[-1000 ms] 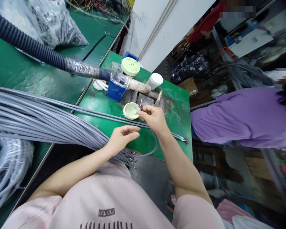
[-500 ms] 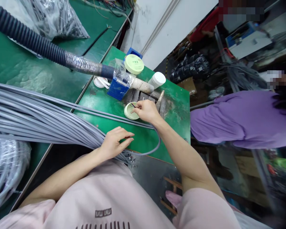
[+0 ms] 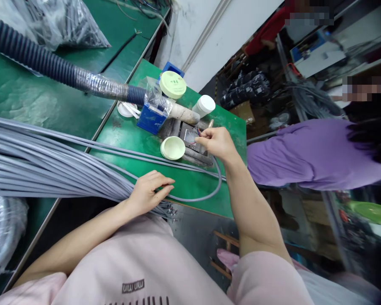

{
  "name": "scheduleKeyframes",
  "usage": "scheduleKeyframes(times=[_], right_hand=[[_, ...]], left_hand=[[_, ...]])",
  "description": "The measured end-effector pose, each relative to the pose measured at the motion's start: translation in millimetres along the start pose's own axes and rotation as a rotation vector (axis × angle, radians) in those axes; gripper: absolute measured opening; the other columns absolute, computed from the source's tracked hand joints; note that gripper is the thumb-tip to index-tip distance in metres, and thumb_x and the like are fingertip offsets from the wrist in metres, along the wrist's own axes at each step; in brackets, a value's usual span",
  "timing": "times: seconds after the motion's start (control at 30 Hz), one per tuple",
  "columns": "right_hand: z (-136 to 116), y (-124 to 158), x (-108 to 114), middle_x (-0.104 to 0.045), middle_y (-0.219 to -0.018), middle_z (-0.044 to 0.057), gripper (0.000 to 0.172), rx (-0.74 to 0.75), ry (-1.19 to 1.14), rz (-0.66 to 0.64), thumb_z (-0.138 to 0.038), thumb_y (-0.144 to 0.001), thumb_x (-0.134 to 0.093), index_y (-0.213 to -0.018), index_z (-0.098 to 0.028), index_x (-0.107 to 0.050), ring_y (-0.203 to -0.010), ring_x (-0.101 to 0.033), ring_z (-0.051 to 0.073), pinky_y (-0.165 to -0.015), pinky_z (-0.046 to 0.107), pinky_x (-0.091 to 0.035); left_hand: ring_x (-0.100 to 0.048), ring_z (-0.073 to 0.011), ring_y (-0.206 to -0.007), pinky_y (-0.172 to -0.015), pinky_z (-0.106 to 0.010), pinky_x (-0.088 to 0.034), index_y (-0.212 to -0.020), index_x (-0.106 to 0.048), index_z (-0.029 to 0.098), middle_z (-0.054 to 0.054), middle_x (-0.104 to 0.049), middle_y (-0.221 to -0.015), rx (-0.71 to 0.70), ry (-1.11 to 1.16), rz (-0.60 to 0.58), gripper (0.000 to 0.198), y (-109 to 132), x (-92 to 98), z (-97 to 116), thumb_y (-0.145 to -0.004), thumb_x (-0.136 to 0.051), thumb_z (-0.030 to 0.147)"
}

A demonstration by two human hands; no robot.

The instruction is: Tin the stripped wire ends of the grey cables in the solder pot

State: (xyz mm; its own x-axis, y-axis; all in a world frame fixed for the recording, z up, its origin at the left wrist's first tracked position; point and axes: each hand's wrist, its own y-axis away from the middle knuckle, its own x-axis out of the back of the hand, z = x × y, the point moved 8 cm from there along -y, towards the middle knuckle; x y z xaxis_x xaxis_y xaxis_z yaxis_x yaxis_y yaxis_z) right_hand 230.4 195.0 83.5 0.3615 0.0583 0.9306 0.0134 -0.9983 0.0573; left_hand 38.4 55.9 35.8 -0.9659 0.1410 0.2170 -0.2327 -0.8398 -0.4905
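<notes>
My right hand [image 3: 216, 143] pinches the end of a grey cable [image 3: 220, 178]; its thin wires point left over a metal plate [image 3: 190, 136] with a dark, worn frame. The cable loops down and back toward the table's front edge. Left of that hand stands an open pale-green tub [image 3: 173, 148]. My left hand [image 3: 149, 192] rests by the large bundle of grey cables [image 3: 66, 159], fingers apart, with nothing visible between them. A white nozzle [image 3: 184, 113] on a ribbed hose ends just behind the plate.
Behind the plate are a blue box [image 3: 151, 118], a round pale-green lid [image 3: 173, 84] and a white jar [image 3: 204, 106]. A ribbed hose [image 3: 60, 70] crosses the left table [image 3: 25, 93]. A person in purple [image 3: 298, 156] is at the right.
My right hand has moved right with the cable end, from over the open tub to the metal plate. My left hand has kept its pose. The whole view has shifted slightly.
</notes>
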Motion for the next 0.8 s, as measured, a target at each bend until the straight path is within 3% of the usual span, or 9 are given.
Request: scheduleKeyframes(times=[0.13,0.27,0.57,0.8], right_hand=[[38,-16,1,-0.045,-0.048,-0.002,0.027,-0.096,0.023,0.031,-0.033,-0.066,-0.065,-0.049,-0.017,-0.050,-0.053,-0.043,0.011,-0.053,0.026,-0.029],[56,-31,-9,-0.046,-0.047,-0.001,0.030,-0.137,0.067,0.017,-0.033,-0.068,-0.066,-0.048,-0.017,-0.050,-0.053,-0.044,0.012,-0.055,0.027,-0.031],[59,-46,-21,-0.051,-0.052,0.001,0.019,-0.192,0.164,-0.041,-0.023,-0.066,-0.066,-0.051,-0.016,-0.056,-0.058,-0.049,0.015,-0.057,0.028,-0.034],[60,-46,-23,-0.046,-0.049,0.000,0.024,-0.184,0.138,-0.041,-0.024,-0.064,-0.066,-0.048,-0.018,-0.050,-0.055,-0.044,0.013,-0.056,0.028,-0.031]], left_hand=[[-0.059,-0.0136,-0.065,-0.065,-0.026,-0.048,-0.094,-0.070,0.018,-0.005,-0.071,-0.074,-0.014,0.006,0.006,0.013,-1,-0.6,0,-0.084,-0.062,0.020],[-0.060,-0.0139,-0.066,-0.065,-0.027,-0.048,-0.094,-0.071,0.019,-0.005,-0.071,-0.074,-0.003,0.006,0.003,0.013,-2,-1.0,0,-0.084,-0.062,0.020],[-0.060,-0.0142,-0.065,-0.064,-0.027,-0.048,-0.094,-0.071,0.019,-0.005,-0.071,-0.072,0.011,0.012,-0.014,0.014,-4,-2.2,-2,-0.085,-0.061,0.022],[-0.059,-0.0138,-0.063,-0.063,-0.027,-0.048,-0.093,-0.071,0.018,-0.005,-0.071,-0.071,0.002,0.012,-0.009,0.013,-6,-1.2,-1,-0.084,-0.062,0.020]])
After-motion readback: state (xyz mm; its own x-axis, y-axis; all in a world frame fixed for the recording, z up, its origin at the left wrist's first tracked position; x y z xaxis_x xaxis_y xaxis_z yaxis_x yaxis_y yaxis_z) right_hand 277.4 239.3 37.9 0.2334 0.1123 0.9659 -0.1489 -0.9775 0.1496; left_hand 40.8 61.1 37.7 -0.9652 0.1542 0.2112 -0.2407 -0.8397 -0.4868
